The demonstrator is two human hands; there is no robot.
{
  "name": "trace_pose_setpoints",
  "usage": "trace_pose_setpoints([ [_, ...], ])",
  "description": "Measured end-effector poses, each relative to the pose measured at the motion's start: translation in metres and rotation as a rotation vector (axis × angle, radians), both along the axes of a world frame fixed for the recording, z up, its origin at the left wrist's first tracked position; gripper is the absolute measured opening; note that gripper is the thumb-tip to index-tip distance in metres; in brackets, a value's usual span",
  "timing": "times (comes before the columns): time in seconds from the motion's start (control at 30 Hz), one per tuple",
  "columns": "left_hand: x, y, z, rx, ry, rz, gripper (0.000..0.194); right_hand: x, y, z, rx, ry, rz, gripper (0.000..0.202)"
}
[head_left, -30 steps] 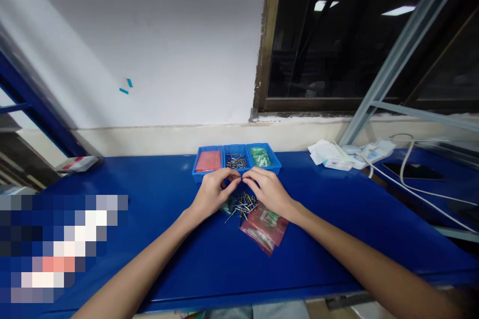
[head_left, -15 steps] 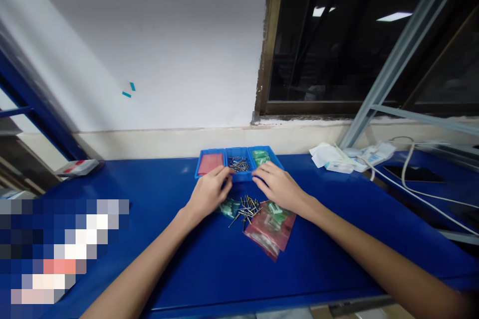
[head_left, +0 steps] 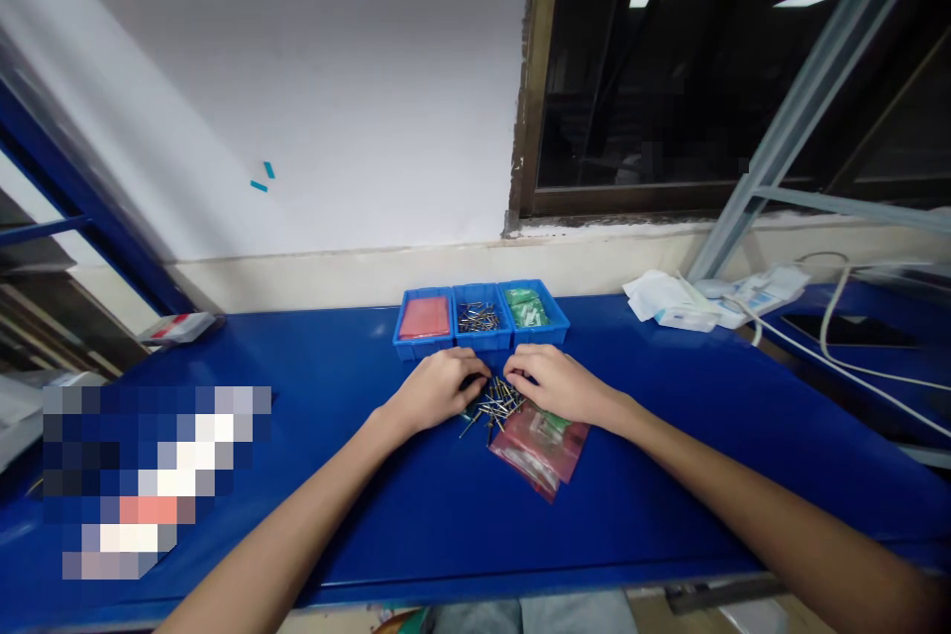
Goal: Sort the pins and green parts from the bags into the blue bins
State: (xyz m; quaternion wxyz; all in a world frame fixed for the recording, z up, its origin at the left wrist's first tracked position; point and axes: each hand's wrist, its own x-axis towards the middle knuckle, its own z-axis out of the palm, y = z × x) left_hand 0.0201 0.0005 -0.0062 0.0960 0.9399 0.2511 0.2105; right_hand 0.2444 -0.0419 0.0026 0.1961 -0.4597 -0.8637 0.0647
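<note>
A loose pile of metal pins that look like blind rivets [head_left: 499, 403] lies on the blue table [head_left: 416, 515]. My left hand [head_left: 444, 384] is curved at the pile's left side, a gap showing between its thumb and fingers. From the right, my right hand [head_left: 557, 382] arches over the pile's edge with bent fingers, nothing visible in them. Partly under it lies a red plastic bag [head_left: 539, 451] with a green packet on top. Just behind the hands stand blue bins: one with red bags [head_left: 425, 318], one with more rivets [head_left: 479, 317], one with green packets [head_left: 526, 307].
White papers or wipes [head_left: 669, 302] lie at the back right beside a white cable [head_left: 832, 337] and a dark flat device [head_left: 851, 329]. A small white and red box [head_left: 178, 328] sits at the back left. A blurred patch covers the left front.
Both hands have drawn back from the front of the bins toward the pile. The bins are now uncovered, and the small green packet by my left hand is mostly hidden. The view has shifted slightly.
</note>
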Motion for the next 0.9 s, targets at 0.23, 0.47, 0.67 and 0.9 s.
trace_pose_setpoints([
  [0.23,-0.002,0.003,-0.003,0.063,0.048,0.016,0.019,-0.007,-0.004,-0.001,-0.037,0.071,-0.021,0.015],
  [0.47,-0.004,0.001,0.003,0.059,0.046,0.044,0.017,-0.007,-0.002,-0.005,-0.006,0.089,-0.048,0.018],
  [0.67,-0.003,-0.002,0.006,0.042,-0.023,0.071,0.017,-0.009,-0.004,-0.002,0.050,0.158,0.010,0.019],
  [0.9,0.004,-0.007,0.003,-0.038,-0.094,0.009,0.013,-0.007,-0.006,0.005,0.054,0.183,0.038,0.016],
])
